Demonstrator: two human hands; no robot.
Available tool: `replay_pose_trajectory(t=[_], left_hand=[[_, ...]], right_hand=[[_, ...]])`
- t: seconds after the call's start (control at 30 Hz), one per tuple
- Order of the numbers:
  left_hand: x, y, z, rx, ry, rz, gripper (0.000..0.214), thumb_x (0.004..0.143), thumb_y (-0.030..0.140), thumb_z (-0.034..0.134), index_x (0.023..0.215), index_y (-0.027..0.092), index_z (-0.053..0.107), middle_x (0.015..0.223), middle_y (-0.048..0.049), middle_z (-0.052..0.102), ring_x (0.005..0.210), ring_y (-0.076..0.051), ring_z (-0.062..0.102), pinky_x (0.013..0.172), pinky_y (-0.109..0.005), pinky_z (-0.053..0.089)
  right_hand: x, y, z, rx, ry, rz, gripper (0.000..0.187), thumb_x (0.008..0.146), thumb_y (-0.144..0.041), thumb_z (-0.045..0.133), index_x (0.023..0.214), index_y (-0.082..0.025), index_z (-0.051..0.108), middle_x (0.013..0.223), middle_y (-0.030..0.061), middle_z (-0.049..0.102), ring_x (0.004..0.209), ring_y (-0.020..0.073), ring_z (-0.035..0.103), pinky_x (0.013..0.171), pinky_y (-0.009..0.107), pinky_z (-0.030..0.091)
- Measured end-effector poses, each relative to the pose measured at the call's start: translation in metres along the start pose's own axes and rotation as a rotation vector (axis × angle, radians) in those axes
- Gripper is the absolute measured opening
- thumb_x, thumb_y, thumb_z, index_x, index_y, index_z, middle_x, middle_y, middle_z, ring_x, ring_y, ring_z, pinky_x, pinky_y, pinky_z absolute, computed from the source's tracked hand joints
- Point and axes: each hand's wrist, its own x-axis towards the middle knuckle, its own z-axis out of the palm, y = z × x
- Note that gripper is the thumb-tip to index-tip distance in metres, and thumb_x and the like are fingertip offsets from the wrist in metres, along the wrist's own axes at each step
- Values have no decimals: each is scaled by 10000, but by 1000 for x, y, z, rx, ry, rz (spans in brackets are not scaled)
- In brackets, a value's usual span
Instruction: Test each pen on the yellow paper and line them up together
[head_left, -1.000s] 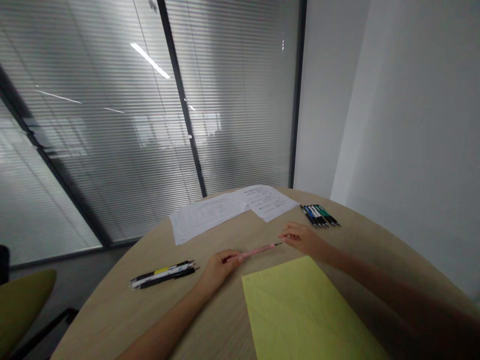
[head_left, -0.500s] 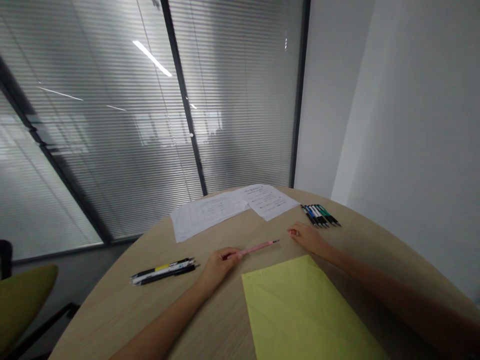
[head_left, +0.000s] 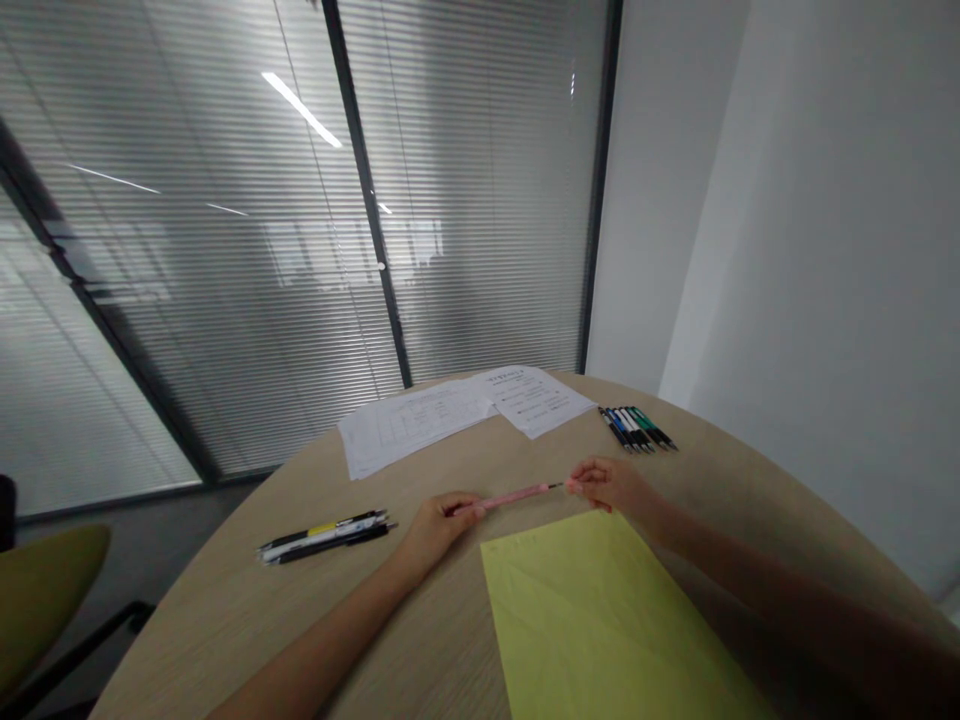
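A slim pink pencil (head_left: 516,496) with a dark tip lies level above the table, pointing right. My left hand (head_left: 442,527) is closed around its near end, hiding that end. My right hand (head_left: 609,486) is at the dark tip, its fingertips touching or almost touching it. I cannot tell whether those fingers grip the tip. Below the pencil, a yellow sheet (head_left: 600,620) lies on the table, close to my right hand and forearm.
The round wooden table (head_left: 225,610) holds printed papers (head_left: 409,430) (head_left: 536,400) at the far side. One bundle of pens (head_left: 636,428) lies far right, and another (head_left: 326,537) left of my left hand. Behind stand glass partitions with blinds (head_left: 225,300) and an olive chair (head_left: 37,590).
My right hand has moved left, back to the pencil's tip after drawing away from it. My left hand stays on the pencil. The view has shifted slightly.
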Motion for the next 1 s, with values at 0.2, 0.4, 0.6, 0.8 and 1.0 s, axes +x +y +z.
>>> replay_pose_trajectory(t=[0.2, 0.4, 0.6, 0.8, 1.0], left_hand=[[0, 0, 0, 31, -18, 37, 313, 681, 406, 509, 769, 140, 649, 620, 7, 579, 612, -150, 484, 546, -219, 331], [-2, 4, 1, 41, -18, 12, 291, 673, 399, 517, 767, 160, 653, 595, 17, 572, 589, -144, 484, 537, -217, 337], [-3, 4, 2, 69, 26, 25, 290, 674, 395, 515, 757, 157, 658, 607, 10, 583, 589, -145, 486, 532, -220, 334], [-3, 3, 2, 45, 8, 49, 295, 675, 398, 518, 746, 145, 653, 582, 13, 564, 574, -136, 473, 517, -214, 324], [-5, 5, 1, 81, 1, 115, 260, 701, 374, 514, 736, 156, 652, 625, 3, 590, 612, -143, 500, 549, -217, 360]], right_hand=[[-7, -5, 4, -36, -22, -41, 257, 590, -391, 605, 693, -163, 545, 594, -13, 592, 409, 55, 444, 374, 177, 312], [-12, -1, 9, -156, 4, -144, 224, 650, -374, 571, 714, -163, 608, 627, 16, 609, 539, 100, 507, 464, 200, 365], [-14, 1, 9, -85, -6, -76, 247, 645, -340, 568, 805, -177, 661, 670, 28, 647, 498, 97, 483, 431, 197, 330], [-14, 0, 11, 12, -20, -20, 289, 601, -401, 590, 747, -166, 675, 583, 6, 605, 418, 61, 382, 401, 190, 287], [-18, -5, 12, -126, -17, -36, 241, 653, -389, 556, 701, -178, 663, 487, -22, 531, 418, 67, 387, 397, 185, 269]])
